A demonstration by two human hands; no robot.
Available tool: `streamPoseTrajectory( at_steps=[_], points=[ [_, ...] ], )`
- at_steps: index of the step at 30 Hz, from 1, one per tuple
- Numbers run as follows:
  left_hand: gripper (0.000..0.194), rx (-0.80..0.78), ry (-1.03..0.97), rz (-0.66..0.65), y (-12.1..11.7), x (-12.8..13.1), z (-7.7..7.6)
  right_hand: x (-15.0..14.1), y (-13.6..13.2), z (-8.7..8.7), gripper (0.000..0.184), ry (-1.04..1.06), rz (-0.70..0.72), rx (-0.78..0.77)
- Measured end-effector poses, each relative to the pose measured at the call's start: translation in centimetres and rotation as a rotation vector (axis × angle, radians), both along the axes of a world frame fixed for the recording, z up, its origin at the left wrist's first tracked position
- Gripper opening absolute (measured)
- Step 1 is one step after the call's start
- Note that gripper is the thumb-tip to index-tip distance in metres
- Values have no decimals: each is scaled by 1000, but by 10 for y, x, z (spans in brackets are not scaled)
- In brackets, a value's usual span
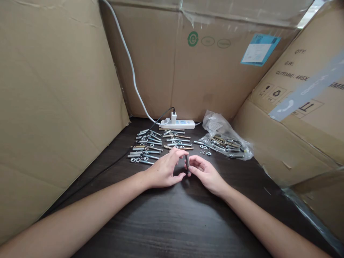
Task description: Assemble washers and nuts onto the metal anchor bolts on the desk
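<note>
Right hand [205,174] grips upright grey metal cylinder [187,162]; left hand [163,170] half-open, fingertip at top. Risk: off-centre fingertip push tips cylinder onto dark wood-grain counter [185,229].

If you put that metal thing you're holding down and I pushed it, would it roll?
The metal piece looks slim and round, so it might roll. Being metal, it's probably stiff and heavy for its size. Its smooth side could feel slippery.

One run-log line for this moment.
right hand: holds near-upright metal piece | left hand: at its top | beyond: bolts, power strip
</note>
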State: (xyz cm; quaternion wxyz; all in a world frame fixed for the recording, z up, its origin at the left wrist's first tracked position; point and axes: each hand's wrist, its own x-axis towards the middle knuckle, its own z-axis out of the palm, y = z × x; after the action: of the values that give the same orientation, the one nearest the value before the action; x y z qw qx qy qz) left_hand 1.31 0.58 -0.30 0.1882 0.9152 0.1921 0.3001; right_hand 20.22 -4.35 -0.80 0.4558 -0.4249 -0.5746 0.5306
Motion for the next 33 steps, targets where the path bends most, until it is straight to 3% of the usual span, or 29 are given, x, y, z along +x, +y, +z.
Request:
streamPoseTrajectory(
  at_steps=[7,19,23,27,30,33],
  points=[
    [66,-1,42,-6,0,1,-3,-2,-2,-2,24,105,32,-76],
    [62,29,37,-14,1,2,-6,-7,-5,-6,19,-38,56,44],
    [61,42,39,-13,2,1,-5,7,-2,-1,19,-394,12,294],
    [61,37,56,-15,2,0,-5,49,17,-4,21,-817,-311,574],
    [60,34,67,-13,2,0,-5,79,33,-12,18,-1041,-469,598],
    [60,29,77,-6,2,1,-5,91,39,-18,18,-1147,-482,564]
  ],
)
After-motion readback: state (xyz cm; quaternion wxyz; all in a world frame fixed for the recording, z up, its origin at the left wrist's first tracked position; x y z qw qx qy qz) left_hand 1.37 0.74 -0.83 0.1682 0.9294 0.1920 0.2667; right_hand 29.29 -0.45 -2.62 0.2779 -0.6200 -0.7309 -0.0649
